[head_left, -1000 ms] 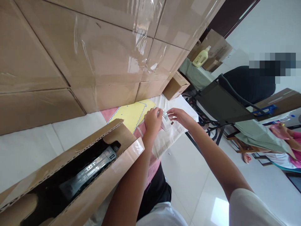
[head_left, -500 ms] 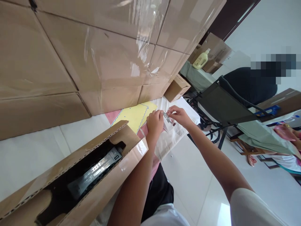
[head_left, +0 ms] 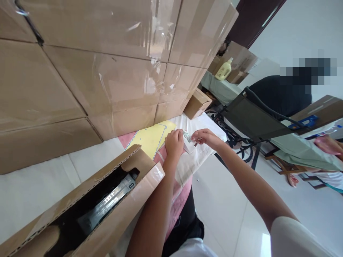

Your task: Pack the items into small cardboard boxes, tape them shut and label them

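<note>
Over the cloth-covered table, my left hand (head_left: 174, 143) has its fingers closed at one end of a small, shiny grey-and-clear piece (head_left: 187, 136), whose kind is too small to make out. My right hand (head_left: 205, 137) pinches the other end of it. A flat white piece (head_left: 189, 147) lies on the cloth just beneath my hands. Beside my left forearm stands an open long cardboard box (head_left: 150, 182); inside it lies a clear plastic packet (head_left: 109, 203) with printed lettering.
Taped cardboard boxes (head_left: 128, 82) form a wall behind the table. A smaller carton (head_left: 197, 103) sits at its far end, and a yellow patterned sheet (head_left: 146, 138) lies on the cloth. A person in black (head_left: 276, 94) sits in a chair (head_left: 252, 116) at the right.
My right hand has lowered slightly and its fingers have closed further around the small piece. The whole view has shifted a little. My left hand keeps its grip.
</note>
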A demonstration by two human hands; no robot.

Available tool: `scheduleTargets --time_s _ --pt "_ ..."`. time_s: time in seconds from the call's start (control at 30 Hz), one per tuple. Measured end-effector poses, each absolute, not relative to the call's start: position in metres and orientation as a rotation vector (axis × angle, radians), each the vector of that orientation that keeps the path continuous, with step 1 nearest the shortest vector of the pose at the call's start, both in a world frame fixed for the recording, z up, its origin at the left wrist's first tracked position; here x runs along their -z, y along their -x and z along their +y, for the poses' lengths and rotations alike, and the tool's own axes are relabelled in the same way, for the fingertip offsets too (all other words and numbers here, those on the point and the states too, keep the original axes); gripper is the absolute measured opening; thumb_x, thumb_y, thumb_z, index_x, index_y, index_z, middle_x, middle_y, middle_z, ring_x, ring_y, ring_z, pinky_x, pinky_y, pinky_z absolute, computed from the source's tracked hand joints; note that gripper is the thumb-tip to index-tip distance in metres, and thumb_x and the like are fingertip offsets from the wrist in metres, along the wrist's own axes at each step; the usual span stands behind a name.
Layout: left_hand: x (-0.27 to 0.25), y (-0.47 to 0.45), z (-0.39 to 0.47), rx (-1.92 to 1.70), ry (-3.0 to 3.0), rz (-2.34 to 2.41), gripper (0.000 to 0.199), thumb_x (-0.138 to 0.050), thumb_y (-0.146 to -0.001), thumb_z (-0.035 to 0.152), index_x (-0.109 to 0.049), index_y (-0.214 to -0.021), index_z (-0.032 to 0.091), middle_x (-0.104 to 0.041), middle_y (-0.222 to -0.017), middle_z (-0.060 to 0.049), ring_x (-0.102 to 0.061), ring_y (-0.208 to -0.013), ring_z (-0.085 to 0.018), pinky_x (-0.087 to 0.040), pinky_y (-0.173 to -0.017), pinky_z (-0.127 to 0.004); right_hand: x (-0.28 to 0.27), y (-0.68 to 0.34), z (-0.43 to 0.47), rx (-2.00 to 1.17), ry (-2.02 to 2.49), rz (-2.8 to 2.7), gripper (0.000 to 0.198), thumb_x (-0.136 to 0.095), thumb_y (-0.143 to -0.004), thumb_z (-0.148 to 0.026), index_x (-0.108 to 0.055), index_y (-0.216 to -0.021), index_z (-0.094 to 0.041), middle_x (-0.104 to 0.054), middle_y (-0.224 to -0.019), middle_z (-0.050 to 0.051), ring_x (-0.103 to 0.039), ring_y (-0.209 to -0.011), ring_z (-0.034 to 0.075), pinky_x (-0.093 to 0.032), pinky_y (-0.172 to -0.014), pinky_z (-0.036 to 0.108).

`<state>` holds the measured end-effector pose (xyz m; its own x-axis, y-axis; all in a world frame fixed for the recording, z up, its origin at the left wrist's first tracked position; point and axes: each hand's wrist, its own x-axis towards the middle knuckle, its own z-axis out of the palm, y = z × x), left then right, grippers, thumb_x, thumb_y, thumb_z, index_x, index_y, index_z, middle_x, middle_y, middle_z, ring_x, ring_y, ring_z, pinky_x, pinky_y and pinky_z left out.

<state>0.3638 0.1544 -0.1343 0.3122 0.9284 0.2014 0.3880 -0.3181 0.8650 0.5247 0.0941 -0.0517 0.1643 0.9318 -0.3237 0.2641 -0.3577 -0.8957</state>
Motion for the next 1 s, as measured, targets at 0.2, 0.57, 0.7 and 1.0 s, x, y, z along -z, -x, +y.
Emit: scheduleTargets --time_s 0.2,0.57,0.7,1.0 --pt "0.132 -0.362 0.152 -0.899 -1.924 1.148 0.033 -0.035 -0.105 0.037 -0.064 -0.118 0.028 -0.069 -0.123 -0.005 -0.060 -0.115 -0.025 -0.041 -0.099 -0.040 0.055 -0.518 0.100 -1.168 1.793 -1.053 0.022 -0.079 -0.065 -0.023 -0.061 -0.076 -0.018 -0.061 -0.059 -0.003 -0.041 -0.048 0.007 -0.031 -0.047 0.022" --pt "0.136 -0.361 0.146 -0.792 -2.113 1.032 0.054 -0.058 -0.095 0.051 -0.046 -0.142 0.028 -0.055 -0.147 -0.009 -0.047 -0.138 -0.027 -0.034 -0.113 -0.043 0.065 -0.512 0.098 -1.125 1.752 -0.874 0.034 -0.067 -0.061 -0.016 -0.057 -0.094 -0.020 -0.065 -0.064 -0.003 -0.048 -0.052 0.010 -0.031 -0.047 0.021" --pt "0.134 -0.360 0.148 -0.783 -2.092 1.042 0.051 -0.061 -0.093 0.048 -0.050 -0.139 0.028 -0.057 -0.144 -0.009 -0.050 -0.136 -0.027 -0.037 -0.111 -0.043 0.061 -0.508 0.097 -1.087 1.760 -0.864 0.032 -0.066 -0.061 -0.015 -0.056 -0.092 -0.020 -0.064 -0.063 -0.003 -0.049 -0.050 0.009 -0.028 -0.045 0.021" --pt "0.134 -0.366 0.147 -0.800 -2.050 1.080 0.056 -0.070 -0.084 0.037 -0.054 -0.136 0.027 -0.060 -0.142 -0.009 -0.050 -0.135 -0.028 -0.038 -0.111 -0.043 0.056 -0.509 0.099 -1.061 1.783 -0.928 0.031 -0.068 -0.061 -0.007 -0.058 -0.087 -0.020 -0.063 -0.058 -0.005 -0.050 -0.049 0.010 -0.033 -0.045 0.021"
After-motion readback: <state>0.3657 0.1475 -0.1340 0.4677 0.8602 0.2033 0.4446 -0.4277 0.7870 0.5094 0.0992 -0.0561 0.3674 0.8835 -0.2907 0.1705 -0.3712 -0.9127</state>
